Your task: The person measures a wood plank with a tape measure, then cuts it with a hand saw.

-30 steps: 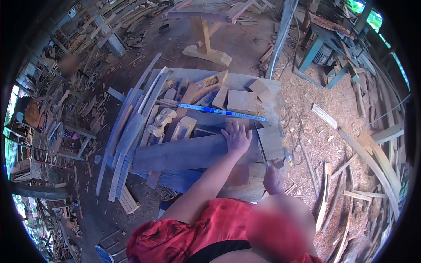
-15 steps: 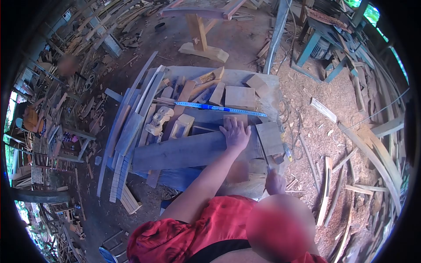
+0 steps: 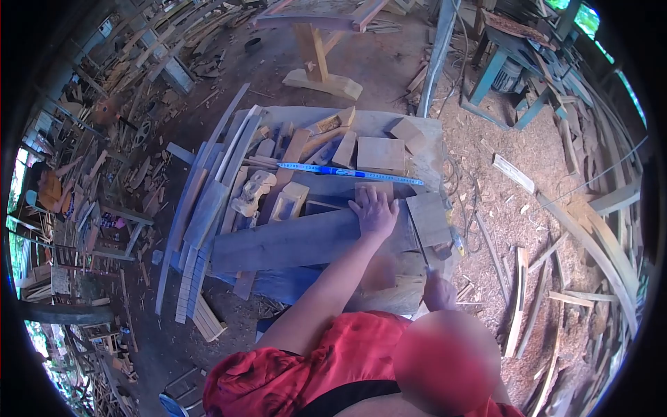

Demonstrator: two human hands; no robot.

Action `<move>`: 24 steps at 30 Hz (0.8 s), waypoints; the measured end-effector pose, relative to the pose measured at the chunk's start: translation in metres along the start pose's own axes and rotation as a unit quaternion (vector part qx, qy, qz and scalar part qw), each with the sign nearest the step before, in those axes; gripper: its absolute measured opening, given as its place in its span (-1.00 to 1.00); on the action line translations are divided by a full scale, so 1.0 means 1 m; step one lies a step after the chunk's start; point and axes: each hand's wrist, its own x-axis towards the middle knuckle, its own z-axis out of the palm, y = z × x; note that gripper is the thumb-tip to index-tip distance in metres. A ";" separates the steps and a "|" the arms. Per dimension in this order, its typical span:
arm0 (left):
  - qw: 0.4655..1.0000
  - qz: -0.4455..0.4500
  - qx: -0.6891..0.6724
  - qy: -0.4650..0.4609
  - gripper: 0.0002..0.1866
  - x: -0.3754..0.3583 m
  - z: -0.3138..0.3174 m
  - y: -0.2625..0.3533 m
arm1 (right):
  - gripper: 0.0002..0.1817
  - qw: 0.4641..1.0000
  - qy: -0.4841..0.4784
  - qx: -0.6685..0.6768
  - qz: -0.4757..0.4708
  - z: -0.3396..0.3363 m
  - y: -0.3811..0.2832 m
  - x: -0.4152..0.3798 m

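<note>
My left hand (image 3: 376, 212) lies with its fingers spread on the right part of a wide dark board (image 3: 292, 240), its fingertips touching a small wooden block (image 3: 373, 187). Closed around the handle of a thin saw-like tool is my right hand (image 3: 439, 292), below and right of the left one. The tool's narrow blade (image 3: 417, 236) points up along the board's right end, beside a square wood piece (image 3: 428, 217). Beyond the hands, a blue measuring tape (image 3: 347, 172) stretches across the wood pieces. Whether the blade has teeth is too small to tell.
Long strips (image 3: 208, 201) lie along the bench's left side. Wood blocks (image 3: 381, 153) and a carved piece (image 3: 253, 193) rest on the bench. A wooden trestle (image 3: 313, 55) stands beyond. Shavings cover the floor at right. At far left a person (image 3: 52, 191) sits.
My right hand has moved slightly down and right with the tool. My left hand stays on the board. The person at far left has shifted posture.
</note>
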 end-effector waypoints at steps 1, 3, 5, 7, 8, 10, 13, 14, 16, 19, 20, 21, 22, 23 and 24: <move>1.000 -0.004 0.003 -0.014 -0.49 -0.001 -0.001 -0.001 | -0.75 1.000 -0.008 -0.006 0.003 0.000 0.001 -0.003; 1.000 0.000 0.003 -0.014 -0.50 -0.002 -0.003 -0.002 | -0.77 1.000 0.013 0.002 -0.007 -0.001 -0.004 0.005; 1.000 0.007 0.001 -0.010 -0.50 -0.002 -0.003 0.000 | -0.80 0.999 0.023 -0.004 -0.023 0.004 -0.011 0.044; 1.000 0.009 -0.004 -0.002 -0.50 -0.002 -0.003 -0.001 | -0.79 0.999 0.032 -0.009 -0.040 0.006 -0.016 0.056; 1.000 0.010 -0.002 -0.001 -0.50 -0.002 -0.003 -0.002 | -0.81 0.999 0.030 -0.008 -0.034 0.005 -0.017 0.056; 1.000 0.006 -0.009 -0.004 -0.51 -0.002 -0.003 -0.001 | -0.83 0.999 0.027 -0.009 -0.028 0.002 -0.017 0.047; 1.000 0.003 0.003 -0.016 -0.50 -0.001 -0.002 -0.002 | -0.86 0.998 0.052 -0.002 -0.021 -0.001 -0.004 0.004; 1.000 -0.001 0.002 -0.014 -0.50 0.000 -0.002 -0.002 | -0.85 1.000 -0.001 -0.019 0.018 -0.003 -0.001 -0.003; 1.000 0.002 -0.006 -0.002 -0.52 -0.001 0.000 -0.002 | -0.84 0.996 -0.053 -0.032 0.057 -0.009 -0.009 0.000; 1.000 0.003 -0.024 0.004 -0.53 -0.002 -0.001 -0.001 | -0.84 1.000 0.010 0.004 0.008 -0.016 -0.023 0.037; 1.000 0.006 -0.022 0.006 -0.53 -0.003 -0.002 -0.001 | -0.84 1.000 0.020 -0.017 -0.009 0.000 -0.019 0.057; 1.000 0.006 -0.025 0.010 -0.53 -0.004 -0.002 -0.001 | -0.84 0.999 0.031 -0.036 -0.025 0.001 -0.024 0.065; 1.000 0.007 -0.027 0.014 -0.54 -0.003 -0.003 -0.001 | -0.84 0.999 0.034 -0.034 -0.024 0.001 -0.023 0.061; 0.999 0.010 -0.027 0.015 -0.54 -0.002 -0.002 -0.001 | -0.84 0.997 0.059 -0.023 -0.034 -0.001 -0.021 0.052; 0.999 0.010 -0.029 0.014 -0.53 -0.003 -0.003 -0.001 | -0.83 0.996 0.081 -0.014 -0.045 -0.004 -0.021 0.041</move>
